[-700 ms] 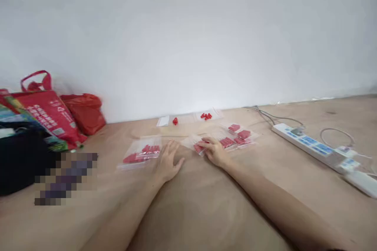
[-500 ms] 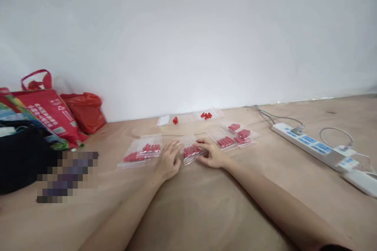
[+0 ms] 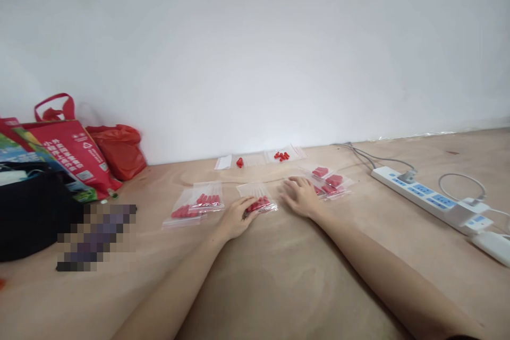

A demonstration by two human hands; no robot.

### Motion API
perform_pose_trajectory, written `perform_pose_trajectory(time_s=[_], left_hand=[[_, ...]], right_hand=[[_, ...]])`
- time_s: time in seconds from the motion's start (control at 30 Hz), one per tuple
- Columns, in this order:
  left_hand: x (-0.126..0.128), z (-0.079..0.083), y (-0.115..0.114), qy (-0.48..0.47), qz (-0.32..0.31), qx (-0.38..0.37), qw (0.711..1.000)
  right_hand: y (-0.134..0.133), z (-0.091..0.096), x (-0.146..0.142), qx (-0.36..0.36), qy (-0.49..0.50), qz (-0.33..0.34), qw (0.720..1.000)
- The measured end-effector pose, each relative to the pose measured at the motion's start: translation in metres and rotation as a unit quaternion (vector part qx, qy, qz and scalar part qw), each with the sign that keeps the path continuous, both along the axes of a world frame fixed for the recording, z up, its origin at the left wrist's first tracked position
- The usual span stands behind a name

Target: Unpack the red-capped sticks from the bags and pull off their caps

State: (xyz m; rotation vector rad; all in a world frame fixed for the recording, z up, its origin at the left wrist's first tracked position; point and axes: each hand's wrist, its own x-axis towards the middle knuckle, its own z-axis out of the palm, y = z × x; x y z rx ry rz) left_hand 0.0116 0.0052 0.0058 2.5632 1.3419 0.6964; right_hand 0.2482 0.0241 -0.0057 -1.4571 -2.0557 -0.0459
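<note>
There it was on my feed: the left hand [image 3: 238, 218], thumb and fingers closed on the left edge of the middle bag [image 3: 255, 190], a light pinch, probably to stop the slippery clear plastic from sliding. Its red pieces [image 3: 262, 203] lay bunched at the near end. That bag rested flat on the table [image 3: 258, 287], between both hands, which I judged the easiest spot for either one to work.

Over to the right hand [image 3: 302, 196]! Palm down, fingers spread, gripping nothing I could see, just beside the right-hand bags [image 3: 343, 188]. Blurred fingertips, so I couldn't tell whether they touched plastic. Those bags overlapped, and so did the left pair of bags [image 3: 207, 189]; it looked like grouping, leaving the middle free for handling. A back bag [image 3: 294, 153] lay near the wall [image 3: 279, 64], and the power strip [image 3: 424, 193] sat well apart, perhaps to spare the elbows.
</note>
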Motion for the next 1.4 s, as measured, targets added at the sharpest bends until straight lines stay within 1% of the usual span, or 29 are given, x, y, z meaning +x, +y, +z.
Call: perform_pose_trajectory(time_s=[0.07,0.1,0.13,0.27,0.4,0.47,0.6,0.67,0.73,0.87,0.93,1.0,1.07,1.1,1.13,1.17,1.2,1.27,1.33,1.4], left_hand=[[-0.001,0.000,0.002,-0.015,-0.001,-0.010,1.000],[-0.001,-0.001,0.003,-0.022,-0.004,-0.014,1.000],[0.000,-0.001,0.004,-0.031,-0.007,-0.017,0.999],[0.001,-0.003,0.007,-0.048,-0.014,-0.027,0.998],[0.002,-0.002,0.004,-0.043,-0.012,-0.024,0.999],[0.002,-0.001,0.002,-0.040,-0.013,-0.003,0.999],[0.002,-0.002,-0.002,-0.053,-0.016,0.062,0.997],[0.002,-0.003,-0.002,-0.067,-0.023,0.081,0.994],[0.002,-0.003,-0.002,-0.074,-0.031,0.093,0.993],[0.002,-0.001,-0.004,-0.062,-0.035,0.097,0.993],[0.002,0.000,-0.006,-0.050,-0.039,0.096,0.993],[0.002,0.000,-0.006,-0.039,-0.040,0.102,0.993],[0.002,-0.002,-0.005,-0.037,-0.032,0.118,0.992],[0.002,-0.003,-0.004,-0.042,-0.027,0.127,0.991],[0.003,-0.005,-0.003,-0.048,-0.023,0.136,0.989],[0.003,-0.006,-0.002,-0.056,-0.020,0.144,0.988],[0.003,-0.008,-0.001,-0.062,-0.017,0.151,0.986],[0.004,-0.009,0.000,-0.067,-0.014,0.159,0.985],[0.006,-0.009,0.000,-0.063,-0.016,0.160,0.985],[0.007,-0.007,-0.002,-0.059,-0.021,0.153,0.986]], right_hand=[[-0.005,0.000,-0.008,-0.003,0.007,0.116,0.993],[-0.008,-0.001,-0.012,-0.008,0.011,0.150,0.989],[-0.010,-0.002,-0.016,-0.012,0.015,0.166,0.986],[-0.012,-0.008,-0.029,-0.029,0.047,0.163,0.985],[-0.011,-0.009,-0.031,-0.062,0.057,0.166,0.983],[-0.011,-0.008,-0.031,-0.064,0.049,0.157,0.984],[-0.011,-0.007,-0.030,-0.056,0.048,0.147,0.986],[-0.011,-0.006,-0.031,-0.046,0.081,0.154,0.984],[-0.010,-0.006,-0.031,-0.046,0.135,0.165,0.976],[-0.008,-0.007,-0.034,-0.083,0.252,0.172,0.949],[-0.006,-0.008,-0.035,-0.113,0.313,0.179,0.926],[-0.004,-0.011,-0.036,-0.160,0.378,0.206,0.889],[-0.003,-0.013,-0.038,-0.209,0.433,0.242,0.843],[-0.002,-0.015,-0.039,-0.226,0.451,0.257,0.824],[-0.003,-0.015,-0.039,-0.236,0.460,0.267,0.814],[-0.004,-0.016,-0.039,-0.235,0.459,0.269,0.814],[-0.005,-0.015,-0.039,-0.224,0.447,0.262,0.826],[-0.008,-0.012,-0.039,-0.175,0.391,0.236,0.872],[-0.012,-0.008,-0.038,-0.104,0.305,0.214,0.922],[-0.016,-0.003,-0.037,-0.032,0.217,0.207,0.953]])
